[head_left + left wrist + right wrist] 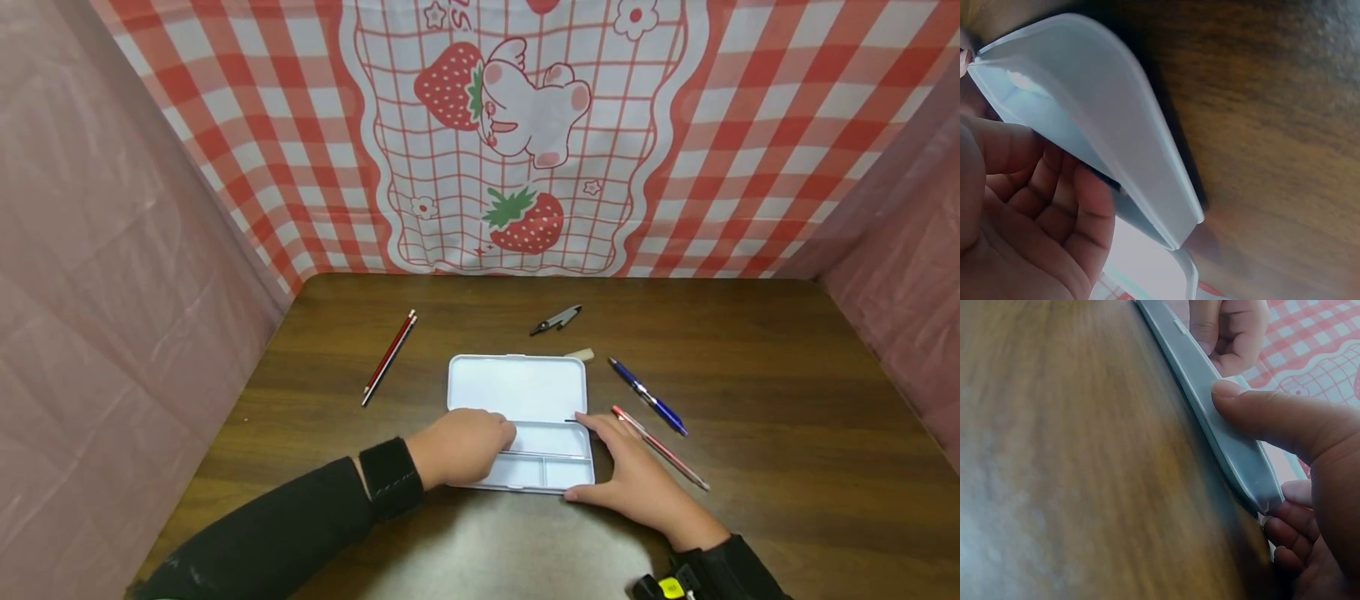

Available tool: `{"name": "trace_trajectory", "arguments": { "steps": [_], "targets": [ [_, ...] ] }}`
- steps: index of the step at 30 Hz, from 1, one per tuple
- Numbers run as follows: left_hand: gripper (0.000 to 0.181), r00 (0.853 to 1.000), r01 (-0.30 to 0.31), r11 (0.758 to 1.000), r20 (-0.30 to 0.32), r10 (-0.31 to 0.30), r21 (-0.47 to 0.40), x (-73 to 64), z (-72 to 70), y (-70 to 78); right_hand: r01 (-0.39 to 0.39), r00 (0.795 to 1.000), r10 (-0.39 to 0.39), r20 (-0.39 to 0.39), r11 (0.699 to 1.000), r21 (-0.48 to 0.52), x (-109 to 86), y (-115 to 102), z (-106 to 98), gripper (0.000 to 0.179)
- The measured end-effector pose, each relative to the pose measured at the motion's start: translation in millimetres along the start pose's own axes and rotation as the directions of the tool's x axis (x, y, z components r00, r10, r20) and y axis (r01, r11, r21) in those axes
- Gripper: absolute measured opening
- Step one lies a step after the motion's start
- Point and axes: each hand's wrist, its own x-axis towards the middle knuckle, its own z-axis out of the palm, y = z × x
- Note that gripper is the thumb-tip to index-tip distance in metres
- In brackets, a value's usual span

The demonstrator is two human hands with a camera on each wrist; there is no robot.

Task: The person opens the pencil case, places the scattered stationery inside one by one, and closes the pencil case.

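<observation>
A white pencil case (517, 383) lies open on the table, its lid folded back and a tray with divided compartments (564, 472) in front. My left hand (467, 446) reaches over the tray's left part, fingers curled at the inner edge in the left wrist view (1035, 206); I cannot tell what is between them. My right hand (637, 479) grips the right end of the case. Its thumb (1235, 394) presses the front wall, and its other fingers (1291, 531) wrap the far corner. A short dark strip (576, 421) shows near the right hinge.
Two pencils, one red (390, 354) and one black-and-white (387, 364), lie at the left. Behind the case are a grey compass (557, 320) and a beige eraser (581, 354). A blue pen (648, 396) and a red pen (663, 450) lie at the right. A checked curtain (300, 100) hangs behind.
</observation>
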Motion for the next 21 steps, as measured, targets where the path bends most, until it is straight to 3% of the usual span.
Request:
{"name": "trace_trajectory", "arguments": {
  "steps": [11,21],
  "targets": [
    [0.014,0.998,-0.035,0.999,-0.059,0.035,0.000,-1.6,5.2,-2.9,-0.010,1.000,0.010,0.009,1.000,0.007,0.6,0.1,0.4,0.107],
    [0.019,0.997,-0.045,0.998,-0.068,0.048,0.033,-3.3,6.1,0.0,-0.023,1.000,0.023,0.013,1.000,0.010,0.3,0.1,0.4,0.107]
  ]
}}
